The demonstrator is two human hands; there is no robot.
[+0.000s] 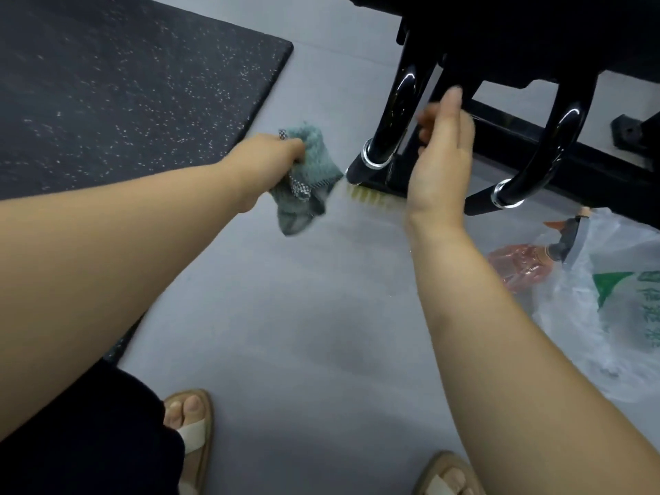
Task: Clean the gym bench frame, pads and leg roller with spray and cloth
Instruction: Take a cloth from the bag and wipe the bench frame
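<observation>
Your sandalled feet (193, 423) stand on grey floor (285, 298) beside a white plastic bag (625, 316) whose green print is too blurred to read, a spray bottle (564, 237) at its top edge. Your outstretched left hand (271, 162) clenches a bunched teal cloth (310, 166) just short of the black bench frame (396, 116); your right hand (439, 162) stands thumb-up, fingers (426, 125) curled at a frame upright, grip hidden by blur.

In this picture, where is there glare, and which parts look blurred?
Head view: bright glare spots on the glossy black frame tubes; the right hand and the cloth in the left hand are motion-blurred; the wide lens stretches both forearms.
</observation>
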